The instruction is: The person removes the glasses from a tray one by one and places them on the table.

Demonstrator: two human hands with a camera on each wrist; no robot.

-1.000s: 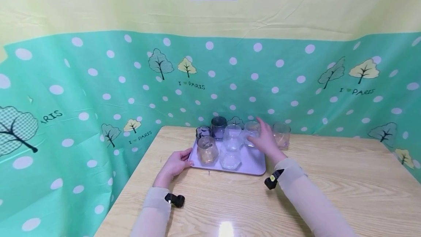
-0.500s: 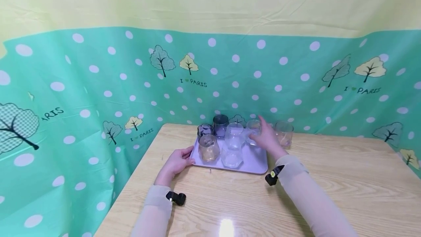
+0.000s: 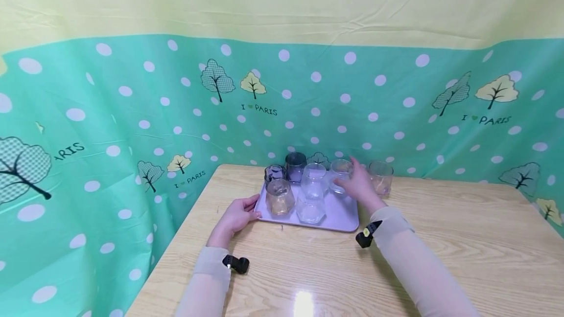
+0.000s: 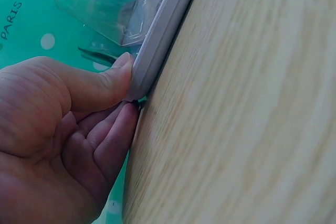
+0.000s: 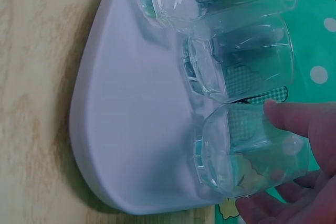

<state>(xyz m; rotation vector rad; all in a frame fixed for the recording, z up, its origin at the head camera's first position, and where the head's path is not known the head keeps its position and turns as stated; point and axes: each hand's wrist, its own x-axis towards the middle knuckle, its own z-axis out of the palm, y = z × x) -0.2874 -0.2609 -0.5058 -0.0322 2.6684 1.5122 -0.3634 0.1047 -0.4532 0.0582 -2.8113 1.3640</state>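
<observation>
A pale lilac tray point(image 3: 335, 219) lies on the wooden table and carries several glass tumblers, some clear, some tinted grey or amber. My left hand point(image 3: 250, 210) pinches the tray's near left corner. In the left wrist view, the left hand point(image 4: 128, 94) has its thumb on top of the tray rim point(image 4: 163, 30) and its fingers below. My right hand point(image 3: 349, 180) curls round a clear glass point(image 3: 338, 171) at the tray's back right corner. The right wrist view shows that glass point(image 5: 231, 145) upright on the tray point(image 5: 131, 129), with the right hand point(image 5: 257, 158) on both sides of it.
An amber-tinted glass point(image 3: 381, 177) stands on the table just right of the tray, close behind my right hand. A green dotted cloth wall point(image 3: 132, 111) closes off the back and left of the table point(image 3: 440, 258). Bare wood lies in front and to the right.
The right hand has closed in a little round the back right glass. The left hand keeps its hold on the tray corner. The head view has tipped slightly.
</observation>
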